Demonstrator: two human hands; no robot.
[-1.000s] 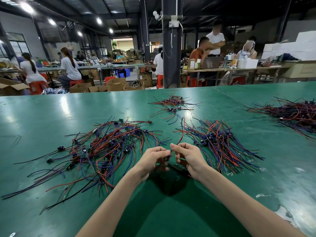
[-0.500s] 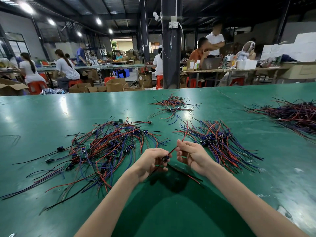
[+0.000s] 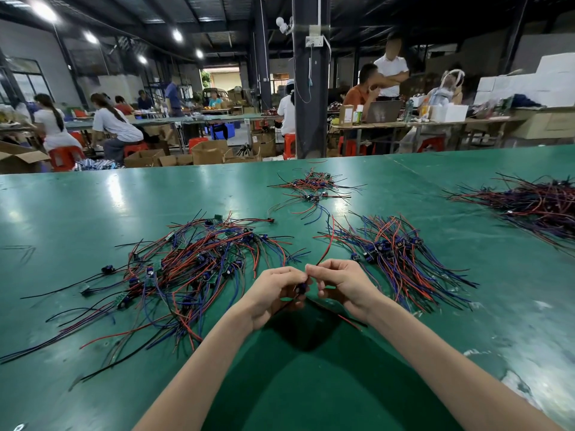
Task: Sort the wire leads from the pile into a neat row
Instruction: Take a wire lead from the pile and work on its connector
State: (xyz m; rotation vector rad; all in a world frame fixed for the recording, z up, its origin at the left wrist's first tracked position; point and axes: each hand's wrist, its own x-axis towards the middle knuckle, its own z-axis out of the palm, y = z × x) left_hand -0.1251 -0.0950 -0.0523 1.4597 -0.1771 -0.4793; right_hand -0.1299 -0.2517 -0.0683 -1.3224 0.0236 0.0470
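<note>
I am reading nothing legible here: the carton (image 3: 346,115) at the left end of the far desk (image 3: 485,120) is showing a label too blurred to read, and the wire leads (image 3: 389,247) are carrying marks too small.

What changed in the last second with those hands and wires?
The left hand and right hand drew slightly apart, then closed together again, fingertips meeting, both still pinching one wire lead. The tangled pile, the sorted row, the small far bundle and the dark bundle at far right stayed put.
</note>
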